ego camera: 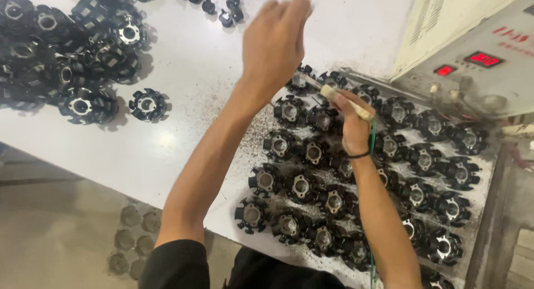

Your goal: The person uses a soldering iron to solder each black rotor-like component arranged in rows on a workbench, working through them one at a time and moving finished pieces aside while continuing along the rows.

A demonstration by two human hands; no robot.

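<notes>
While the right hand [353,125] has its grip closed on a pale-handled tool [345,102] above the rows of black rotors [311,178], the left hand [272,41] hangs open-fingered, blurred, beyond them over the white desk [189,72]

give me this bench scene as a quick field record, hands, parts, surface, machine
left hand: left hand raised over the white table, blurred, nothing seen in it
right hand: right hand grips a pale-handled tool above the rows
rows: black toothed round parts laid in rows, dark specks around them
pile: heap of similar parts at far left
machine: beige control box with red displays
</notes>
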